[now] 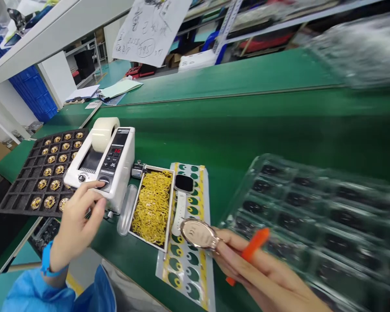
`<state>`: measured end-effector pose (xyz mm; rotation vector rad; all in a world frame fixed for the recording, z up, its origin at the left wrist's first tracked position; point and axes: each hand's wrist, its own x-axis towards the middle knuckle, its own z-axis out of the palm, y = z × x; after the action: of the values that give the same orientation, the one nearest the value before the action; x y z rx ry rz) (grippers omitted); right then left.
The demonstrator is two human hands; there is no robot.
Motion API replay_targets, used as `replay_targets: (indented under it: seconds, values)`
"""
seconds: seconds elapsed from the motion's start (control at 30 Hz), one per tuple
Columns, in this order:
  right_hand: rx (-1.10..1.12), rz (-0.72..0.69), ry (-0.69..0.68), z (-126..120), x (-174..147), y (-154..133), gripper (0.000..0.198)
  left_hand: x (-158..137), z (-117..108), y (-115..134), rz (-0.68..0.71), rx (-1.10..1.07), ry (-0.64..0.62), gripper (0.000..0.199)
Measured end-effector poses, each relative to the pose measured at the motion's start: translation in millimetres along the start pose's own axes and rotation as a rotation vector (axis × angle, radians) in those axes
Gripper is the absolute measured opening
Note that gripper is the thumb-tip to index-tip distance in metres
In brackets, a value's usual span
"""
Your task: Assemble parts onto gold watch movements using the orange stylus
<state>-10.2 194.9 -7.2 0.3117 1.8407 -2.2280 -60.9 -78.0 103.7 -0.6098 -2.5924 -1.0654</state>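
Note:
My left hand reaches to a white automatic tape dispenser. The index fingertip touches the dispenser's front beside a dark round part, and the thumb is held apart from it. No object shows between those fingers. In my right hand is a rose-gold oval watch case, its printed back facing up, pinched by one end. An orange stick-like tool lies across the same hand's fingers; its exact kind is unclear. Below the case is a sheet of green-and-yellow stickers. A white-strapped smartwatch rests on this sheet.
A shallow box of yellow rings stands beside the dispenser, with a clear plastic tube between them. At left lies a black foam tray of gold round parts. A clear compartment tray with dark parts, blurred, fills the right.

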Motion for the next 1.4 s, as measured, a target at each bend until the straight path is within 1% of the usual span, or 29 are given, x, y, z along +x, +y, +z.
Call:
replay_targets:
  seconds: [0.07,0.1,0.13,0.17,0.23,0.3,0.33,0.4,0.5,0.6,0.8,0.93,1.07,1.2,1.4]
  values:
    - [-0.008,-0.021,-0.026,5,-4,-12,0.049,9,-3,9,0.027,-0.031,0.009,0.022]
    - [0.005,-0.031,-0.03,7,-6,-16,0.049,12,-1,14,0.043,-0.088,0.006,0.021]
    - [0.028,-0.037,-0.034,9,-7,-19,0.048,15,2,19,0.054,-0.167,-0.022,0.022]
    - [0.057,-0.043,-0.032,11,-8,-21,0.046,18,8,23,0.055,-0.263,-0.088,0.022]
    - [0.101,-0.054,-0.041,13,-9,-23,0.047,23,25,29,0.017,-0.466,-0.302,0.025]
    - [0.115,-0.071,-0.083,13,-9,-24,0.049,26,47,32,-0.051,-0.607,-0.503,0.029]
    - [0.115,-0.08,-0.108,12,-8,-25,0.049,28,58,32,-0.082,-0.641,-0.565,0.03]
    - [0.115,-0.096,-0.141,11,-7,-27,0.05,29,75,30,-0.125,-0.655,-0.623,0.031]
    - [0.11,-0.108,-0.186,11,-6,-29,0.051,30,88,23,-0.158,-0.652,-0.663,0.031]
    - [0.101,-0.114,-0.227,13,-7,-30,0.053,30,89,18,-0.183,-0.663,-0.697,0.032]
    - [0.051,-0.09,-0.219,13,-9,-33,0.054,29,90,18,-0.221,-0.63,-0.727,0.032]
    - [0.051,-0.08,-0.236,13,-9,-32,0.053,28,93,17,-0.213,-0.618,-0.731,0.031]
    - [0.033,-0.064,-0.232,13,-9,-29,0.053,28,94,17,-0.238,-0.603,-0.73,0.028]
    - [0.01,-0.071,-0.222,13,-9,-29,0.055,28,95,17,-0.234,-0.585,-0.717,0.027]
    - [-0.101,-0.081,-0.189,14,-9,-30,0.058,25,100,17,-0.238,-0.492,-0.662,0.027]
